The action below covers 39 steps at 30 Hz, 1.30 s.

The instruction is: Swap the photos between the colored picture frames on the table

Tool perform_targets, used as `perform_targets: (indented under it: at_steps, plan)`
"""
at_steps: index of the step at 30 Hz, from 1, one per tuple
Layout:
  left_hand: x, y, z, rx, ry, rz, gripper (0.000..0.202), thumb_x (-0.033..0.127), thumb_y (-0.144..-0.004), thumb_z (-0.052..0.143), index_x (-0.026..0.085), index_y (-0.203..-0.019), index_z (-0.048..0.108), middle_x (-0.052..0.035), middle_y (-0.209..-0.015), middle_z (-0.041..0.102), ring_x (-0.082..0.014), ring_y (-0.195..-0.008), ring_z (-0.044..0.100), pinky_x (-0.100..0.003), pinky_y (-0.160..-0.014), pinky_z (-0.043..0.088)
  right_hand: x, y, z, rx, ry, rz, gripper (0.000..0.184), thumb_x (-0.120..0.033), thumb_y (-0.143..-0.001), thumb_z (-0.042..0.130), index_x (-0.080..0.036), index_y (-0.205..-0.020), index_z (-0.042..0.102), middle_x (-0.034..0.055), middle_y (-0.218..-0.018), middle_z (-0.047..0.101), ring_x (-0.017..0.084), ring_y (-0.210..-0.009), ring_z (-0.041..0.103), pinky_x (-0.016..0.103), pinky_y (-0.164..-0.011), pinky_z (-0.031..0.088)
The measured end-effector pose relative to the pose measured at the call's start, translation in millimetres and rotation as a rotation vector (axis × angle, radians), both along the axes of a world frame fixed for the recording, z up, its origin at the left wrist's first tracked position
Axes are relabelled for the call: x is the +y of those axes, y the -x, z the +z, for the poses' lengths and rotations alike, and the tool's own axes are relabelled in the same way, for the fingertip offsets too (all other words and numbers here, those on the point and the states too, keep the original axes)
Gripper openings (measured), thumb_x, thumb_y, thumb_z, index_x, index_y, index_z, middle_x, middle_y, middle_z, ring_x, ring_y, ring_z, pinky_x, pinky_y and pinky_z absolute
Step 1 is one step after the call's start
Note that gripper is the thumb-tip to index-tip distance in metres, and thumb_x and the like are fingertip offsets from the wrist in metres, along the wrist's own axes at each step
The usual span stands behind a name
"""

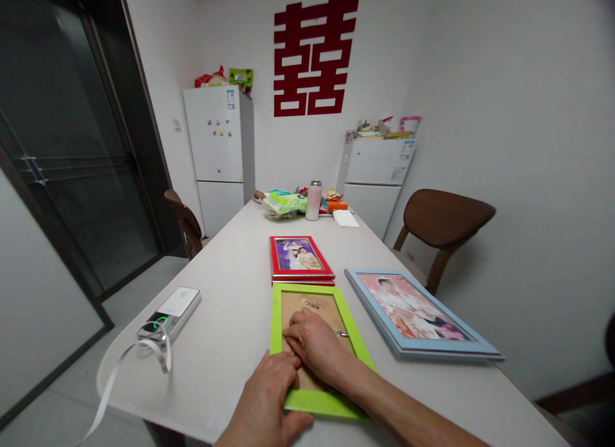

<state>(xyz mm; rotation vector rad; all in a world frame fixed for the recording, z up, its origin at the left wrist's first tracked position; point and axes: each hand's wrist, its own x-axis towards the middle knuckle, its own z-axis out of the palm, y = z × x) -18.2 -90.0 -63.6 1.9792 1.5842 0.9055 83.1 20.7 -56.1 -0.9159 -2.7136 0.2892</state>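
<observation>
Both hands, left hand (270,396) and right hand (314,346), press on green frame (321,344)

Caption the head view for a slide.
Both hands, left hand and right hand, rest on the back of a green picture frame lying face down on a white table.

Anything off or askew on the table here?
Minor only: the white ribbon on the silver device dangles over the table edge. The green frame lies face-down under both hands, backing up; the red frame and blue frame lie flat, undamaged.
</observation>
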Motion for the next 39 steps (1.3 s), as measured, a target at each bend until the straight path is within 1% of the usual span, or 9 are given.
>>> perform_targets:
  at_steps: [5, 8, 11, 16, 23, 29, 31, 35, 39]
  plan:
    - [-0.9, 0.5, -6.1, 0.008, -0.022, 0.014, 0.037, 0.01, -0.054, 0.063, 0.018, -0.088, 0.052, -0.0064, -0.109, 0.054, -0.0206, -0.101, 0.045, -0.034, -0.092, 0.031, -1.8, -28.2, 10.5, 0.135, 0.08, 0.044, 0.018, -0.018, -0.076, 0.047, -0.019, -0.082, 0.064, 0.0035, -0.08, 0.058, 0.014, -0.079, 0.047, 0.025, -0.073, 0.034]
    - [-2.4, 0.1, -6.4, 0.028, -0.014, 0.015, 0.034, 0.012, -0.055, 0.063, 0.018, -0.087, 0.052, -0.0069, -0.112, 0.052, -0.021, -0.105, 0.043, -0.037, -0.097, 0.023, -8.2, -57.1, 20.5, 0.113, 0.19, 0.123, 0.016, -0.021, -0.074, 0.051, -0.022, -0.082, 0.065, 0.0026, -0.085, 0.056, 0.014, -0.084, 0.046, 0.026, -0.077, 0.035]
    - [-2.7, -0.5, -3.6, 0.041, 0.011, 0.022, 0.03, 0.013, -0.056, 0.062, 0.019, -0.084, 0.053, -0.0067, -0.11, 0.054, -0.0213, -0.105, 0.044, -0.039, -0.098, 0.022, -15.3, -75.0, 23.2, 0.068, 0.255, 0.209, 0.015, -0.02, -0.071, 0.055, -0.027, -0.079, 0.066, 0.0018, -0.092, 0.053, 0.015, -0.089, 0.045, 0.028, -0.081, 0.034]
    - [-1.4, 0.0, 0.0, 0.063, 0.041, 0.021, 0.033, 0.013, -0.057, 0.062, 0.018, -0.088, 0.052, -0.0085, -0.109, 0.054, -0.0224, -0.106, 0.044, -0.041, -0.098, 0.021, -17.2, -74.3, 15.4, 0.109, 0.231, 0.206, 0.016, -0.021, -0.073, 0.052, -0.026, -0.078, 0.067, 0.0033, -0.09, 0.051, 0.016, -0.09, 0.043, 0.031, -0.082, 0.034]
    - [-0.4, 1.5, 0.0, 0.039, 0.034, 0.01, 0.026, 0.012, -0.056, 0.063, 0.019, -0.079, 0.053, -0.006, -0.111, 0.054, -0.0211, -0.106, 0.044, -0.036, -0.096, 0.026, -14.6, -75.0, 22.4, 0.053, 0.254, 0.291, 0.021, -0.019, -0.073, 0.051, -0.03, -0.083, 0.066, 0.0029, -0.1, 0.048, 0.016, -0.096, 0.041, 0.032, -0.085, 0.032]
    - [-0.1, 1.4, 0.0, 0.03, 0.044, 0.022, 0.029, 0.011, -0.055, 0.062, 0.018, -0.081, 0.052, -0.0065, -0.11, 0.053, -0.0196, -0.106, 0.043, -0.033, -0.098, 0.024, -13.0, -63.6, 0.8, 0.099, 0.125, 0.194, 0.013, -0.026, -0.072, 0.055, -0.028, -0.077, 0.066, 0.0025, -0.088, 0.052, 0.016, -0.087, 0.043, 0.032, -0.076, 0.034]
    - [-0.6, 1.1, 1.5, 0.029, 0.064, 0.021, 0.027, 0.011, -0.055, 0.062, 0.018, -0.079, 0.052, -0.007, -0.109, 0.053, -0.0197, -0.105, 0.043, -0.033, -0.097, 0.025, -12.2, -63.3, -3.5, 0.099, 0.072, 0.213, 0.014, -0.025, -0.073, 0.053, -0.029, -0.078, 0.066, 0.0027, -0.089, 0.053, 0.017, -0.086, 0.043, 0.033, -0.075, 0.034]
    - [-1.0, 0.1, 4.4, 0.02, 0.089, 0.027, 0.027, 0.012, -0.056, 0.062, 0.018, -0.08, 0.053, -0.0071, -0.106, 0.054, -0.0206, -0.105, 0.043, -0.036, -0.098, 0.024, -15.3, -71.4, 3.1, 0.031, 0.01, 0.324, 0.025, -0.017, -0.074, 0.048, -0.03, -0.089, 0.063, 0.0031, -0.094, 0.053, 0.018, -0.089, 0.041, 0.035, -0.077, 0.033]
    - [-1.0, -0.7, 5.2, 0.007, 0.074, 0.03, 0.029, 0.012, -0.056, 0.06, 0.02, -0.083, 0.053, -0.0056, -0.107, 0.054, -0.021, -0.105, 0.044, -0.037, -0.097, 0.025, -23.7, -78.9, 15.2, -0.012, 0.011, 0.362, 0.027, -0.016, -0.073, 0.046, -0.028, -0.093, 0.06, 0.0039, -0.098, 0.053, 0.019, -0.091, 0.041, 0.037, -0.08, 0.032]
